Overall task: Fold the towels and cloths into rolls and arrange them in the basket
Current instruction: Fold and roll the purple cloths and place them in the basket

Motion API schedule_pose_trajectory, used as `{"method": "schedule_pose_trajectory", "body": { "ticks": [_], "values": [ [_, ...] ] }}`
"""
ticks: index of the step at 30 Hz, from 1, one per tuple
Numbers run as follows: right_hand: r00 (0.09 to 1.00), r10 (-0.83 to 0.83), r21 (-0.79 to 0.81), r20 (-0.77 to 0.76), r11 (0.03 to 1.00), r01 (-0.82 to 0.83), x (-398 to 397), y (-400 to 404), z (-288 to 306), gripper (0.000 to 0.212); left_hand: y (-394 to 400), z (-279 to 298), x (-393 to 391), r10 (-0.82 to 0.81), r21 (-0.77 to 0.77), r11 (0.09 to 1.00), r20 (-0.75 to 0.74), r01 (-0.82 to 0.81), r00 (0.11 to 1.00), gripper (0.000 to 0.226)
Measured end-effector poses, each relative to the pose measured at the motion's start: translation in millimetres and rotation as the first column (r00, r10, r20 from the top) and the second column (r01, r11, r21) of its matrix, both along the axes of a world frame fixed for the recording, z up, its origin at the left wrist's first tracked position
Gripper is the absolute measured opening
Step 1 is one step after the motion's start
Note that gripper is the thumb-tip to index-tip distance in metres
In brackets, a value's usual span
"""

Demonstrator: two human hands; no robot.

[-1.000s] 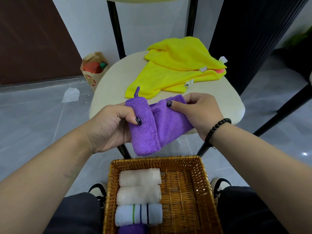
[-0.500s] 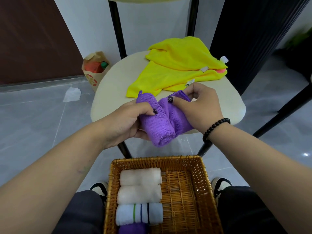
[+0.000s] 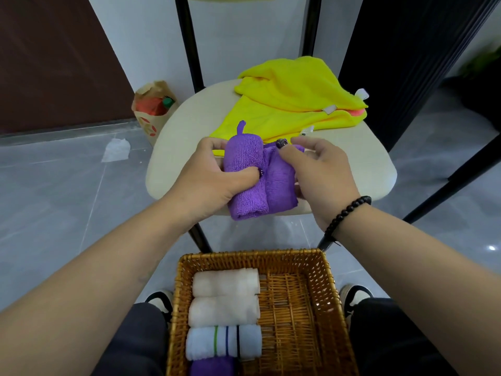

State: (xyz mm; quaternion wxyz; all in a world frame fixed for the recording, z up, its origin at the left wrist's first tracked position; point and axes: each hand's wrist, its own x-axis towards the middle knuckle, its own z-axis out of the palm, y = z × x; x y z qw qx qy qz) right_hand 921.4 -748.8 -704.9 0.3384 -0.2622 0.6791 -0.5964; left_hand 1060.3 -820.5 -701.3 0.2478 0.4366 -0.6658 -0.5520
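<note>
Purple roll [image 3: 212, 367] in the basket [image 3: 311, 302] runs off the bottom edge. Left hand [image 3: 206, 180] hides part of the purple cloth [image 3: 279, 183]; an orange cloth [image 3: 358, 112] barely peeks from under the yellow towels [image 3: 292, 96].

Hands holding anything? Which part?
Both on the purple cloth: left hand grips the rolled part, right hand pinches the unrolled end.

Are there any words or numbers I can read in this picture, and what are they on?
No words or numbers can be read anywhere.
White tags on the yellow cloths: too small and blurred to read.
Paper bag on the floor: red printed shapes, no letters to make out.
Purple cloth, rolled towels and basket: no text shows.
</note>
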Motion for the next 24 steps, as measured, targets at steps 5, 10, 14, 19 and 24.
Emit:
{"method": "schedule_pose_trajectory", "body": {
  "ticks": [5, 10, 14, 19, 24],
  "values": [
    [0.908, 0.136, 0.041, 0.397, 0.985, -0.166, 5, 4, 8, 0.014, 4, 0, -3, -0.041, 0.04, 0.998, 0.02, 0.04, 0.999, 0.047],
    [0.952, 0.181, -0.016, 0.247, 0.983, -0.183, 5, 5, 10, 0.016, 23, -1, -11, -0.02, 0.27, 0.957, -0.303, 0.106, 0.953, 0.039],
    [0.971, 0.223, -0.013, 0.082, 0.975, -0.223, 3, 11, 18, 0.033, 27, 1, -11, -0.087, 0.196, 0.966, -0.373, 0.17, 0.924, 0.025],
    [0.953, 0.292, 0.088, 0.076, 0.951, -0.298, -7, 20, 34, 0.054, 19, 5, -6, -0.26, -0.227, 0.938, 0.042, 0.263, 0.965, 0.062],
    [0.878, 0.466, 0.246, -0.111, 0.869, -0.43, -9, 28, 29, 0.045, 31, 4, -7, -0.149, -0.404, 0.804, 0.573, 0.436, 0.806, 0.091]
  ]
}}
